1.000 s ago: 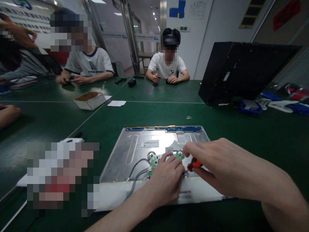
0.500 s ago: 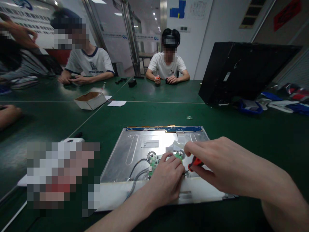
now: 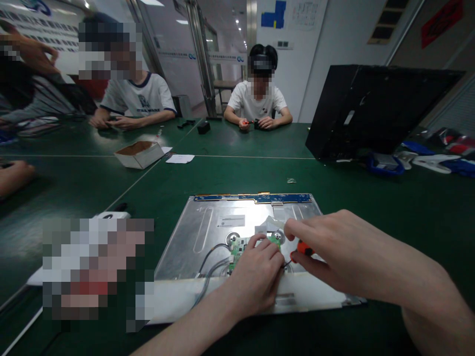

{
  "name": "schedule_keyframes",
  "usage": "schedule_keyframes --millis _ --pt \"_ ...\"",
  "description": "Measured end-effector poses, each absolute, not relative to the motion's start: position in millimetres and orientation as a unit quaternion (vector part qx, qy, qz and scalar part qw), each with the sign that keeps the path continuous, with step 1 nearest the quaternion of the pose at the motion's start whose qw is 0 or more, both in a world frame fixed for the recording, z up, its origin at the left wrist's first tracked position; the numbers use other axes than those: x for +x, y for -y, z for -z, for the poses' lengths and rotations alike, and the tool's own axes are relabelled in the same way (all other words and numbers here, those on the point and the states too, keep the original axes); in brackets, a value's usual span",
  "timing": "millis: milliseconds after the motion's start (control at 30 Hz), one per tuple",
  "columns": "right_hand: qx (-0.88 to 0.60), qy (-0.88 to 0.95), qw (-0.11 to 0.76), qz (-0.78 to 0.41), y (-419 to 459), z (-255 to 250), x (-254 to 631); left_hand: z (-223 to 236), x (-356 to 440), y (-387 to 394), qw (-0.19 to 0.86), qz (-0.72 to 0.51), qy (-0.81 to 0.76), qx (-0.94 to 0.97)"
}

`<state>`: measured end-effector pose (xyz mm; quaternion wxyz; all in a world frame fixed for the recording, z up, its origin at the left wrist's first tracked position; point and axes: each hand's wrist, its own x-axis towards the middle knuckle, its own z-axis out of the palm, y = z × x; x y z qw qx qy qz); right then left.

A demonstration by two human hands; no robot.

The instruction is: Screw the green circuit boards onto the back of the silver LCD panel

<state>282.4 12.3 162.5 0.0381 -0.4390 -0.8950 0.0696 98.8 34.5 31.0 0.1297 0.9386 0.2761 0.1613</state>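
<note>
A silver display panel (image 3: 185, 242) lies flat on the green table, with a green circuit board (image 3: 237, 244) near its middle. My left hand (image 3: 260, 274) is closed over the board's right part, fingers bent and close together, and covers much of it. In my right hand (image 3: 326, 252) is a screwdriver (image 3: 305, 247) with a red-and-black handle, held between thumb and fingers. Its thin shaft slants down to the left, toward my left fingertips, where the tip is hidden. Grey cables (image 3: 208, 277) run from the board's left side over the panel's white lower strip (image 3: 311, 291).
A large black monitor housing (image 3: 371, 111) stands at the back right, with blue and white clamps (image 3: 432, 162) beside it. An open box (image 3: 139, 155) and a paper (image 3: 180, 158) lie back left. Two people sit across the table. A blurred-out item (image 3: 96, 267) lies left.
The screwdriver handle has turned within my right fingers, its red and black parts showing differently. My left hand stays in place on the board. Across the table, a person's hands have come closer together.
</note>
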Motion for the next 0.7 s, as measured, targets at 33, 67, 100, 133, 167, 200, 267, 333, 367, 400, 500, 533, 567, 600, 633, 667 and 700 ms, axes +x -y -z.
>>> schedule_keyframes --millis 33,67,100,133,167,200,267,333,367,400,500,533,567,600,633,667,700 --pt "-0.436 0.896 0.043 -0.074 -11.7 -163.0 282.7 -31.1 98.7 -34.5 0.128 -0.161 -0.276 0.939" --pt "-0.432 0.897 0.046 -0.078 -11.1 -163.7 282.9 -31.1 98.6 -34.5 0.127 -0.161 -0.276 0.939" --pt "-0.43 0.898 0.047 -0.08 -10.6 -164.5 283.1 -31.0 98.5 -34.4 0.126 -0.161 -0.275 0.939" --pt "-0.428 0.899 0.047 -0.08 -10.4 -165.1 283.3 -31.0 98.4 -34.4 0.126 -0.161 -0.275 0.94" --pt "-0.428 0.899 0.046 -0.078 -10.4 -165.5 283.3 -30.9 98.3 -34.4 0.125 -0.162 -0.274 0.94" --pt "-0.429 0.899 0.045 -0.076 -10.6 -165.7 283.2 -30.8 98.3 -34.4 0.125 -0.161 -0.274 0.94" --pt "-0.438 0.896 0.04 -0.069 -11.8 -165.0 283.0 -30.7 98.4 -34.5 0.125 -0.16 -0.275 0.94" --pt "-0.451 0.89 0.029 -0.057 -13.3 -163.2 282.8 -30.8 98.6 -34.6 0.122 -0.16 -0.276 0.94" --pt "-0.456 0.888 0.022 -0.049 -13.8 -162.1 282.8 -30.8 98.7 -34.7 0.12 -0.159 -0.275 0.94" --pt "-0.459 0.887 0.016 -0.041 -14.0 -161.1 282.9 -30.8 98.8 -34.7 0.119 -0.159 -0.275 0.941" --pt "-0.456 0.889 0.021 -0.029 -13.2 -159.1 283.3 -30.8 99.1 -34.6 0.118 -0.157 -0.276 0.941" --pt "-0.451 0.891 0.029 -0.033 -12.5 -159.0 283.4 -30.8 99.2 -34.5 0.118 -0.156 -0.278 0.94" --pt "-0.446 0.893 0.037 -0.04 -11.9 -159.1 283.5 -30.7 99.2 -34.5 0.118 -0.155 -0.28 0.94" --pt "-0.44 0.896 0.046 -0.051 -11.3 -159.5 283.7 -30.5 99.2 -34.4 0.118 -0.154 -0.281 0.94" --pt "-0.434 0.897 0.054 -0.062 -10.8 -160.1 283.8 -30.4 99.2 -34.4 0.118 -0.155 -0.281 0.94" --pt "-0.429 0.898 0.059 -0.073 -10.6 -160.8 284.0 -30.1 99.1 -34.4 0.117 -0.156 -0.28 0.94" --pt "-0.426 0.899 0.063 -0.081 -10.6 -161.4 284.0 -29.9 99.0 -34.5 0.117 -0.157 -0.278 0.94"
